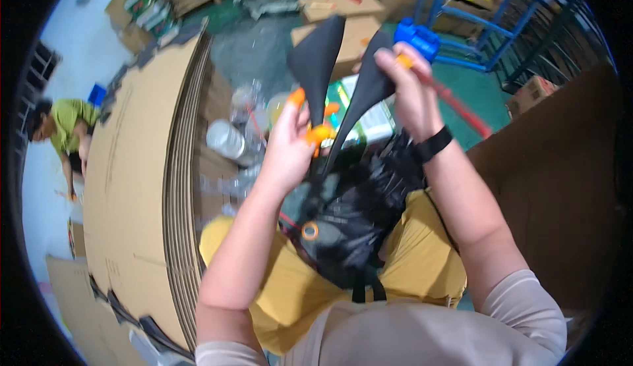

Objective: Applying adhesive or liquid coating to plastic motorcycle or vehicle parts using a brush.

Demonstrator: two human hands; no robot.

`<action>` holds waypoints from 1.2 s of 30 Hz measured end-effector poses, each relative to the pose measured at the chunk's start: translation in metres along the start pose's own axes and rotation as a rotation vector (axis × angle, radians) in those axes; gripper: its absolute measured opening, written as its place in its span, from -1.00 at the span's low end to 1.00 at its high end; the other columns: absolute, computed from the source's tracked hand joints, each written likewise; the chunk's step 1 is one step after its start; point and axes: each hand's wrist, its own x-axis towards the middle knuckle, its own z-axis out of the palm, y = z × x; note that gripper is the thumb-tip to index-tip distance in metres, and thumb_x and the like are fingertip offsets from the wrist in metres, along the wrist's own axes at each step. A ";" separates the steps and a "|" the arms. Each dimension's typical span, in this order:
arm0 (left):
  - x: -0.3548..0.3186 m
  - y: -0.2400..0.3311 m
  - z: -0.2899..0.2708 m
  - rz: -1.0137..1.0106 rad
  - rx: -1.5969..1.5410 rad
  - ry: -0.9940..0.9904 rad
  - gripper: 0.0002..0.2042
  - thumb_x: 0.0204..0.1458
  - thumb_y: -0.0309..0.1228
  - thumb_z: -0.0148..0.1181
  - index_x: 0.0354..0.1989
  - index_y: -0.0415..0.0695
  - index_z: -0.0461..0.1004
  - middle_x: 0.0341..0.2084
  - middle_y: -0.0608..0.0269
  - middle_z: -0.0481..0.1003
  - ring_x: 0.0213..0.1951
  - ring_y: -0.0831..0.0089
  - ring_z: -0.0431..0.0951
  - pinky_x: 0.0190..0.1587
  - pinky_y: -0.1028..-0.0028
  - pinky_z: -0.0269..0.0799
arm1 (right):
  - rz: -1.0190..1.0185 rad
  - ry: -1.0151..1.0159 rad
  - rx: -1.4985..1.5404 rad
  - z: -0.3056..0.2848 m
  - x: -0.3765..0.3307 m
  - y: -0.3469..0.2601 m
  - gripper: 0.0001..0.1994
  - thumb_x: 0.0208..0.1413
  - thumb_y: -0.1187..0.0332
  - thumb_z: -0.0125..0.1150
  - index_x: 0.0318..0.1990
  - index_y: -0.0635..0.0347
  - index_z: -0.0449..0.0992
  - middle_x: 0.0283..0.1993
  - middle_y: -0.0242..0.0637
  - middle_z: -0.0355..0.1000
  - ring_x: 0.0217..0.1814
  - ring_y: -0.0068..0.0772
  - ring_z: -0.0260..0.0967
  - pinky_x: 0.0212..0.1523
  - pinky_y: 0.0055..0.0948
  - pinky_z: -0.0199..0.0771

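Two smooth black tapered pieces, broad at the top and narrow below, are held up in front of me, shaped somewhat like bicycle saddles. My left hand (288, 145), with orange covers on its fingertips, grips the left black piece (318, 63) near its narrow end. My right hand (415, 96), also with an orange fingertip cover, holds the right black piece (370, 84) by its broad upper part; its narrow tip slants down to the left. Below them, a crumpled black plastic bag (353, 218) lies between my knees.
Stacked flat cardboard (135, 162) stands at my left, an open carton (560, 168) at my right. Clear plastic containers (227, 140) and a green-white tin (372, 125) lie ahead. Beyond are a blue jug (417, 40) and blue metal frame (475, 33). Another person (69, 125) works at far left.
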 end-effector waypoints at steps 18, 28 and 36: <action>0.019 0.035 -0.055 0.204 0.305 0.130 -0.35 -0.02 -0.72 -0.06 0.29 -0.02 0.00 -0.21 0.20 0.43 -0.27 0.50 0.45 -0.31 0.58 0.44 | -0.061 -0.022 0.324 0.052 -0.003 0.012 -0.83 0.21 0.37 -0.03 -0.14 0.26 0.36 -0.31 -0.33 0.41 -0.30 -0.55 0.38 -0.21 -0.58 0.39; -0.002 -0.002 -0.030 0.407 1.220 0.273 -0.53 -0.21 -0.70 0.02 0.00 -0.24 0.29 -0.11 -0.06 0.34 -0.16 -0.07 0.42 -0.16 0.18 0.38 | 0.072 -0.068 0.044 0.050 0.010 0.025 -0.88 0.11 0.37 0.07 -0.37 0.22 0.42 -0.46 -0.55 0.28 -0.41 -0.73 0.15 -0.37 -0.67 0.16; 0.000 -0.011 -0.032 0.455 1.126 0.350 -0.42 -0.19 -0.70 0.02 0.14 -0.23 0.18 0.04 -0.17 0.28 -0.07 -0.10 0.41 -0.06 0.20 0.38 | 0.198 0.001 0.257 0.046 0.013 0.034 -0.82 0.13 0.39 0.06 -0.19 0.31 0.43 -0.31 -0.33 0.44 -0.26 -0.63 0.35 -0.18 -0.64 0.35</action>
